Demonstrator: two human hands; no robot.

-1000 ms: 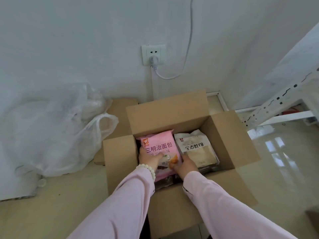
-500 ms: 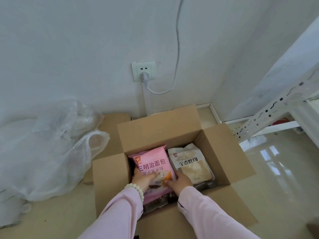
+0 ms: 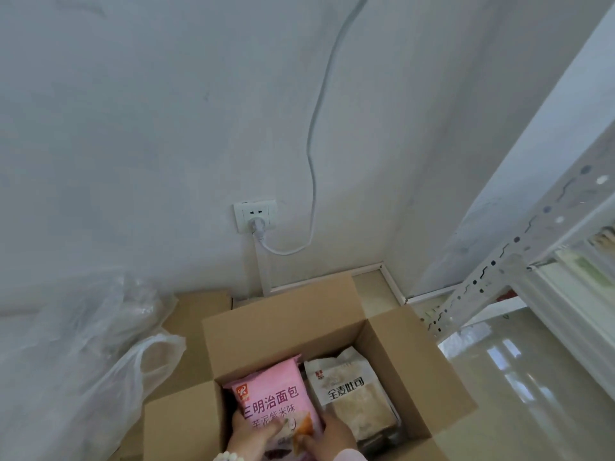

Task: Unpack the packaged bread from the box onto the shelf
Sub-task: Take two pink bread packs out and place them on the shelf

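An open cardboard box [image 3: 279,331] stands on the floor by the wall, flaps spread. Inside it, a pink bread package [image 3: 269,394] leans at the left. My left hand [image 3: 248,437] grips its lower left edge, thumb across the front. My right hand [image 3: 332,435] grips its lower right edge. A white package of sliced bread [image 3: 352,394] lies beside it on the right, over darker packages. The white metal shelf [image 3: 512,261] rises at the right, its slotted post slanting across the view.
A large clear plastic bag [image 3: 76,354] fills the floor at the left. A flat piece of cardboard [image 3: 196,311] lies behind the box. A wall socket [image 3: 254,216] with a plugged white cable sits above the box. Glossy floor [image 3: 519,377] lies to the right.
The view has tilted upward, so the box and my hands sit lower in the frame. Both hands keep hold of the pink package, which looks raised slightly in the box.
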